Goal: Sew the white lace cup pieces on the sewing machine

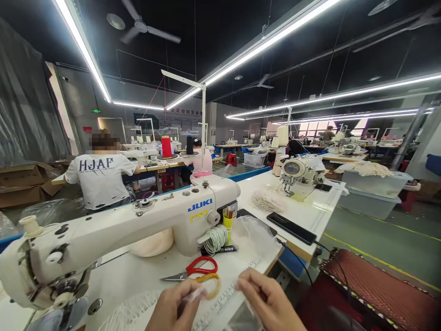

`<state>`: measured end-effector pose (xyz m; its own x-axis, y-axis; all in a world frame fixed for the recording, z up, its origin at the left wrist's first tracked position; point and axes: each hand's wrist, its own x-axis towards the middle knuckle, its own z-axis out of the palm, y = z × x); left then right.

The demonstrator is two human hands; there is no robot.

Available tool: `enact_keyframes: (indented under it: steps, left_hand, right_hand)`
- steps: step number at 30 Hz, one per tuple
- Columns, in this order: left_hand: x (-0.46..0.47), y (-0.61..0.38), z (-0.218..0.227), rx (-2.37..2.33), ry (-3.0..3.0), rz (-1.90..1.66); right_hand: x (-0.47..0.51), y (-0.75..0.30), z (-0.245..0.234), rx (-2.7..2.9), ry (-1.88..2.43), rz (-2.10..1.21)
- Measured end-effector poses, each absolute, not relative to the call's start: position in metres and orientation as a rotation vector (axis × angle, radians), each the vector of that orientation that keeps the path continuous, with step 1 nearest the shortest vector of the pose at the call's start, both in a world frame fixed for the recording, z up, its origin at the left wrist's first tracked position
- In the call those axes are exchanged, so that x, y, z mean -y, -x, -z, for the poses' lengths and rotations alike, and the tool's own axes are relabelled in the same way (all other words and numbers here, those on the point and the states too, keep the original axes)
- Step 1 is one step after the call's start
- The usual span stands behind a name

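My left hand (177, 307) is at the front edge of the white sewing table (237, 299), its thumb and forefinger pinched on a small whitish strip (197, 293) that looks thin and filmy. To its right my right hand (268, 301) has thumb and fingertips pressed together; what lies between them, if anything, is too small to make out. Just beyond my left hand are scissors (189, 270) with red handles and a yellowish ring (215, 286) like a tape roll. Loose white strings (129, 312) lie left of that hand.
A white JUKI sewing machine (144, 220) spans the left and middle. Behind the scissors are a cord coil (216, 240) and a yellow cup (227, 225). A black phone (292, 227) lies right, before another machine (299, 170). A red-brown padded seat (379, 294) stands right. A person (101, 177) sits ahead.
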<state>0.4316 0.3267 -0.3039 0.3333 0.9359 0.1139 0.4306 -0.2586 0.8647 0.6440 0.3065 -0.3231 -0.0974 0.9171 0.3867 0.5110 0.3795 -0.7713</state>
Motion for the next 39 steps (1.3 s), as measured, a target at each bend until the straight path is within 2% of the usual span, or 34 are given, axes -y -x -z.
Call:
enact_keyframes:
  steps: [4,8,15,20,28,33,39]
  left_hand:
    - [-0.356,-0.468,0.288,-1.161,-1.766,-0.802]
    - [-0.379,-0.483,0.296,-1.105,-1.758,-0.852]
    - [-0.394,-0.48,0.314,-1.189,-1.755,-0.765]
    - [-0.403,-0.476,0.318,-1.141,-1.742,-0.751]
    - [-0.405,-0.478,0.319,-1.145,-1.71,-0.737]
    - [-0.408,-0.48,0.32,-1.164,-1.673,-0.71]
    - [-0.414,-0.478,0.324,-1.18,-1.717,-0.667]
  right_hand:
    - [-0.337,-0.684,0.305,1.77,1.311,-0.441]
    - [-0.388,-0.733,0.295,1.749,1.399,-0.133]
    - [-0.467,-0.758,0.315,1.766,1.524,0.156]
    - [-0.476,-0.761,0.316,1.736,1.447,0.154]
    - [-0.425,-0.803,0.281,1.607,1.352,0.011]
    - [-0.428,-0.808,0.271,1.78,1.541,-0.082]
    - [-0.484,-0.772,0.286,1.918,1.927,-0.091]
